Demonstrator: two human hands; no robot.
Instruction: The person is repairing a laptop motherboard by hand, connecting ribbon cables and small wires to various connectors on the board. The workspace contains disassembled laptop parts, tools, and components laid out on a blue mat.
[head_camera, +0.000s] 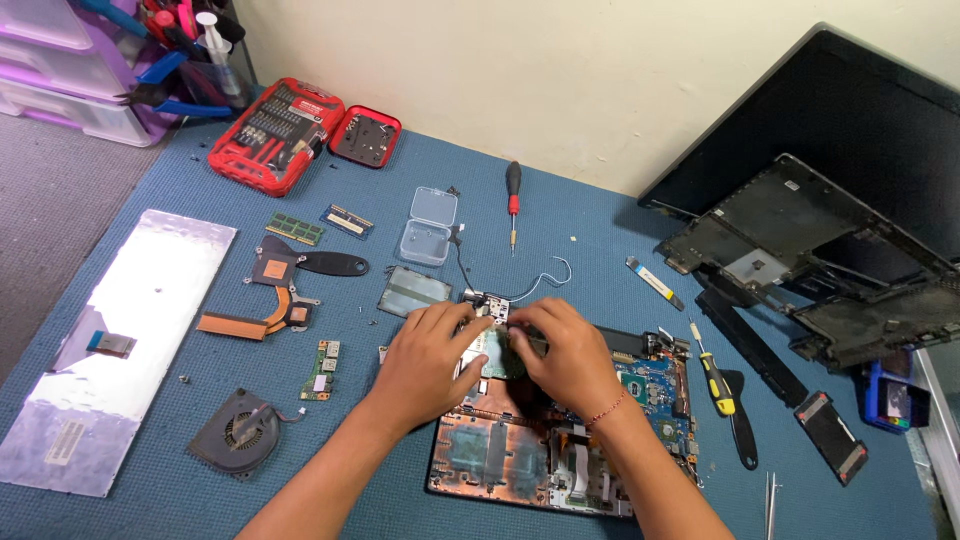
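- While both hands meet at the top edge of the opened laptop base (500, 455), the left hand (425, 360) lies palm down with fingers curled narrow onto a small green circuit board (497, 352); the right hand (565, 355) presses on the same board from the other side, fingers bent close; whether either hand truly pinches the board, I cannot tell.
- That board sits at the upper left of the laptop base, just beside the blue mainboard (655, 390); the base itself lies on the blue mat (600, 220), near its front edge.
- To the left lie a round black fan (240, 430), a copper heat pipe (265, 310), a small green card (322, 370) and a silvery keyboard back (110, 350).
- Further back stand a clear plastic box (428, 228), two memory sticks (320, 225), a red-handled screwdriver (513, 200) and a red bit case (275, 135), lid open.
- To the right rest a yellow-handled screwdriver (712, 375), well apart from the hands, and a black laptop shell (830, 270) leaning by a dark screen panel (860, 110).
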